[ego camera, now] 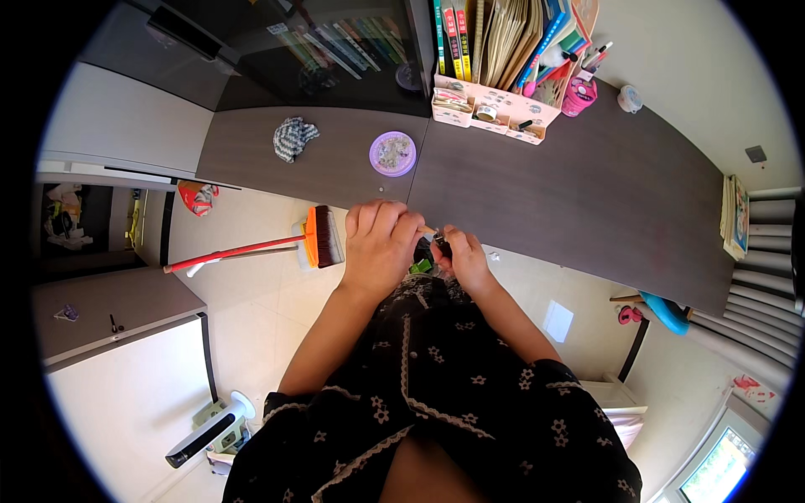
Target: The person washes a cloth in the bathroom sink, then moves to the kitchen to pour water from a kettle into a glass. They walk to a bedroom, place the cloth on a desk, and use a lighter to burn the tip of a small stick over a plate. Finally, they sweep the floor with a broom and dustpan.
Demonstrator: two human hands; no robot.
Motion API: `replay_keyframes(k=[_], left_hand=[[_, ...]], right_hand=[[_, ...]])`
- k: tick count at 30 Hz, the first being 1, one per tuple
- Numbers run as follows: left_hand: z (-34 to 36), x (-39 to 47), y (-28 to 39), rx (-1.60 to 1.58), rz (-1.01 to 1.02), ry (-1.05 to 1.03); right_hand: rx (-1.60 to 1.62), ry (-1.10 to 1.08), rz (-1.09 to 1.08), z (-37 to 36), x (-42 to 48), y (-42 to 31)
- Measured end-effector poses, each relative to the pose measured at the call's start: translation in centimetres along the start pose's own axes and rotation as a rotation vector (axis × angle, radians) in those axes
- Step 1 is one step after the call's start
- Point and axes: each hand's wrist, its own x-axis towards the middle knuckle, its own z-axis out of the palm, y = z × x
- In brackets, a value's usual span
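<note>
Close to the desk's front edge, my left hand (pixel 383 248) is closed around a pencil (pixel 427 230), whose pale end sticks out to the right. A small black object (pixel 444 246) with a metal part is pinched in my right hand (pixel 465 258), right at the pencil's end; its exact kind cannot be told. Below and between the hands, a dark opening with a green wrapper (pixel 421 266) partly shows, much of it hidden by the hands.
On the dark desk (pixel 553 188) lie a purple round container (pixel 393 154) and a knitted item (pixel 293 139). A pink organizer (pixel 497 104) with books stands at the back. An orange broom (pixel 317 237) with a dustpan is on the floor at left.
</note>
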Motion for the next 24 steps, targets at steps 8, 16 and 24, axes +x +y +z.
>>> replay_keyframes(k=[8,16,24], left_hand=[[-0.1,-0.1,0.0,-0.001,-0.005,0.005],[-0.2,-0.2,0.0,0.006,-0.011,-0.009],[-0.2,-0.1,0.3,0.002,0.005,0.004]], right_hand=[[0.002,0.053,0.014,0.7,-0.2,-0.3],[-0.039,0.064,-0.029,0.9,-0.2,-0.4],[0.004,0.003,-0.008,0.1,-0.2,0.3]])
